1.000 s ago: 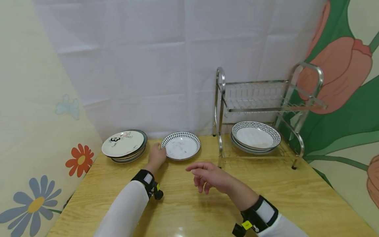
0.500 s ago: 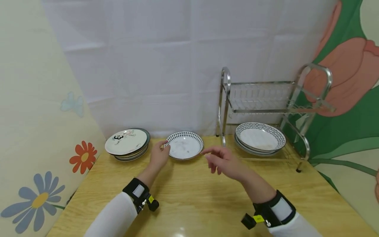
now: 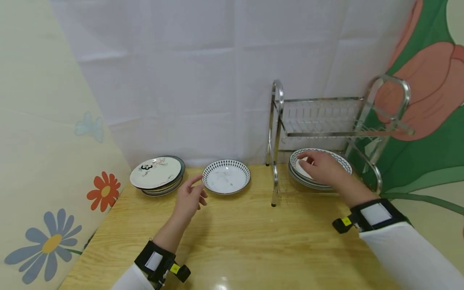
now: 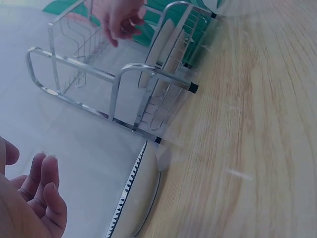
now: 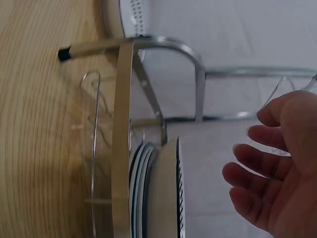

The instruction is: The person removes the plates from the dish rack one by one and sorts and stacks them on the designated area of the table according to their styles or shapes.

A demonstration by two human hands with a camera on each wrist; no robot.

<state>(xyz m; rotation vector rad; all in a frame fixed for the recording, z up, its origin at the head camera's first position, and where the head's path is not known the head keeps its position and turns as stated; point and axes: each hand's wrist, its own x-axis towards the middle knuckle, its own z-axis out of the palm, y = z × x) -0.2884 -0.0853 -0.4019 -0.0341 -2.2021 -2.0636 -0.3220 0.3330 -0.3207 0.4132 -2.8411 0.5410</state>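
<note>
My left hand [image 3: 188, 198] hovers with relaxed fingers just left of a shallow white dish [image 3: 226, 177] with a dark diamond-patterned rim. That dish sits on the table. In the left wrist view, the left hand [image 4: 34, 198] holds nothing. My right hand [image 3: 319, 167] is over the stack of patterned plates [image 3: 297, 171] on the lower tier of a metal dish rack [image 3: 315, 134], covering part of the top one in the head view. The right wrist view shows loosely bent, spread fingers [image 5: 252, 173] beside the stack's top plate [image 5: 166, 193], apart from it and gripping nothing.
Another stack of plates [image 3: 156, 173], topped by a cream one with a drawing, stands at the table's back left. The rack's upper tier has wire dividers above the lower stack. A white cloth [image 3: 181, 80] hangs behind the wooden table [image 3: 235, 241].
My left hand has drawn back from the white dish's rim toward me, its fingers loosening. My right hand has moved right and up, from the table's middle to over the racked plates.
</note>
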